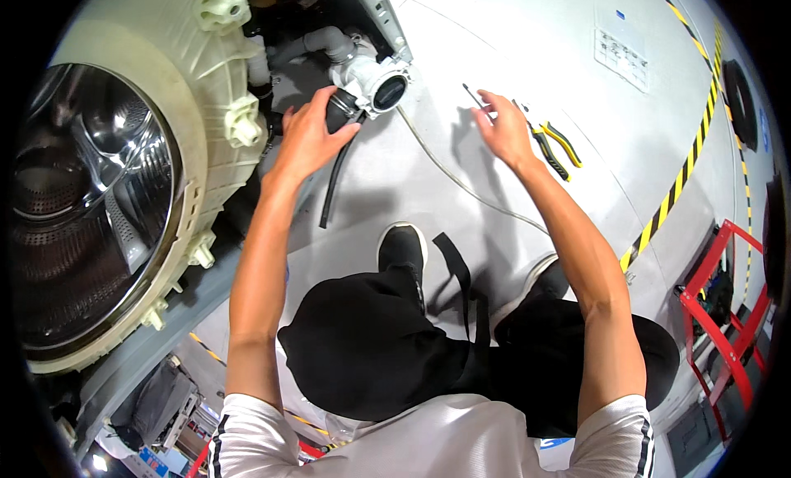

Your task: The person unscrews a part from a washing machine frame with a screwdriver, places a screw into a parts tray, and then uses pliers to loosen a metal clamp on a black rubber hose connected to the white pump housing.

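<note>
My left hand [311,140] is wrapped around a black rubber hose end [340,111], which joins the side of a white plastic pump housing [387,89] with a round dark opening. A thin black tube [334,185] hangs down beside that hand. On the right, my right hand [503,130] hovers at the floor with fingers apart, over a thin dark-tipped tool [467,89] partly hidden by the fingers. Pliers with yellow and black handles [562,148] lie just right of it.
A washing machine drum [91,189] in a cream tub [194,91] fills the left. From the pump a pale thin hose [461,180] runs across the grey floor [511,33]. Yellow and black tape [692,152] and a red metal frame [717,330] stand at the right.
</note>
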Demonstrator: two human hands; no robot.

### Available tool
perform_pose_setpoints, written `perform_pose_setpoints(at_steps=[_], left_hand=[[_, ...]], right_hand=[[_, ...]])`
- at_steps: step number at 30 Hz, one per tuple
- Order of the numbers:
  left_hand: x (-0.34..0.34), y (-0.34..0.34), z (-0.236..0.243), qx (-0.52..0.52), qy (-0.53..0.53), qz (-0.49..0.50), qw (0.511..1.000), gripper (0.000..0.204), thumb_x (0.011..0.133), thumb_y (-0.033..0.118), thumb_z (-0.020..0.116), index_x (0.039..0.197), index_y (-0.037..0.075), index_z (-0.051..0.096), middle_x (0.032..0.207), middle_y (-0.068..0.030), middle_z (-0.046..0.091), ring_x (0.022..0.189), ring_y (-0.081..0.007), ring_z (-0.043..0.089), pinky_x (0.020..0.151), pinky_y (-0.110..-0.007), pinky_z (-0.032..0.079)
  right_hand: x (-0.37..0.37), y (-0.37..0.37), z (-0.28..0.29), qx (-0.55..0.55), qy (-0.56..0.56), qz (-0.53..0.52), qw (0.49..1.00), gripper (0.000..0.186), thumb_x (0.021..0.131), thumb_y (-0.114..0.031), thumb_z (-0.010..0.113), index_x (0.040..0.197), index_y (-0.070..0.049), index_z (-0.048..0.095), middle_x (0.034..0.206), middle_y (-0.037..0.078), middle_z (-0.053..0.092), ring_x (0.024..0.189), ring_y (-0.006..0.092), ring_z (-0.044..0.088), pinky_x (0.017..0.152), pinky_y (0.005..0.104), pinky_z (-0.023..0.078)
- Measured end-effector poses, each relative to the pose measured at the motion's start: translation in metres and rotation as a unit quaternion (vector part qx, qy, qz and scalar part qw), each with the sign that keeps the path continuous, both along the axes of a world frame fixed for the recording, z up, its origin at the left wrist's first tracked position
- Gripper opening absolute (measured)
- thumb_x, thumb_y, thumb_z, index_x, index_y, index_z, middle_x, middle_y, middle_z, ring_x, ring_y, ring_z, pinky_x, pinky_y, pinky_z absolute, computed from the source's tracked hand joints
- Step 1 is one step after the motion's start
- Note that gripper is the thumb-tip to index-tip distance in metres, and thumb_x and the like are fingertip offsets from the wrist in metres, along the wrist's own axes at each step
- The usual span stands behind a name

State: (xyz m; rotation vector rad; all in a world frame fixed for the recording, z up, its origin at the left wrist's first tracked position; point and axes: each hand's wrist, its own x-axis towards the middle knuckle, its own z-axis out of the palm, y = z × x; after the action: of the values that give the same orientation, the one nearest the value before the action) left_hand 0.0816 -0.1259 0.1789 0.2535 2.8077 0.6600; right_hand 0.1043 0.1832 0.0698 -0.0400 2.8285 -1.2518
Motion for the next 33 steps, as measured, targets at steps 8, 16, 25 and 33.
perform_pose_setpoints(at_steps=[8, 16, 25, 33], left_hand=[[0.006, -0.003, -0.017, -0.014, 0.067, -0.02, 0.997, 0.056, 0.078, 0.026, 0.07, 0.128, 0.009, 0.05, 0.105, -0.0164, 0.063, 0.102, -0.0327, 0.058, 0.099, -0.046, 0.034], [0.008, -0.012, -0.022, 0.058, 0.035, 0.016, 0.998, 0.055, 0.078, 0.035, 0.07, 0.122, 0.006, 0.055, 0.103, -0.0148, 0.065, 0.102, -0.0293, 0.058, 0.104, -0.051, 0.026], [0.014, -0.012, -0.029, 0.047, 0.082, 0.027, 0.995, 0.054, 0.079, 0.037, 0.071, 0.122, 0.008, 0.056, 0.103, -0.0141, 0.066, 0.104, -0.0284, 0.059, 0.106, -0.049, 0.025], [0.015, -0.013, -0.032, 0.053, 0.104, 0.026, 0.993, 0.053, 0.079, 0.037, 0.071, 0.122, 0.009, 0.056, 0.101, -0.0134, 0.065, 0.103, -0.0287, 0.058, 0.105, -0.05, 0.028]], right_hand=[[0.046, 0.127, -0.02, 0.345, -0.129, -0.083, 0.926, 0.061, 0.081, -0.033, 0.073, 0.131, -0.006, 0.05, 0.122, 0.019, 0.053, 0.112, 0.0331, 0.053, 0.089, 0.0422, 0.048], [0.035, 0.12, -0.007, 0.341, -0.187, -0.026, 0.921, 0.06, 0.075, -0.033, 0.075, 0.124, -0.004, 0.055, 0.116, 0.019, 0.055, 0.106, 0.0314, 0.055, 0.087, 0.0387, 0.05], [0.007, 0.102, 0.05, -0.216, -0.357, -0.115, 0.901, 0.049, 0.082, -0.04, 0.062, 0.107, 0.002, 0.055, 0.093, 0.011, 0.06, 0.076, 0.015, 0.059, 0.066, 0.027, 0.051], [0.007, 0.002, 0.131, -0.535, -0.454, 0.096, 0.706, 0.058, 0.075, -0.008, 0.055, 0.129, 0.006, 0.041, 0.112, 0.015, 0.054, 0.095, 0.0215, 0.061, 0.077, 0.0341, 0.055]])
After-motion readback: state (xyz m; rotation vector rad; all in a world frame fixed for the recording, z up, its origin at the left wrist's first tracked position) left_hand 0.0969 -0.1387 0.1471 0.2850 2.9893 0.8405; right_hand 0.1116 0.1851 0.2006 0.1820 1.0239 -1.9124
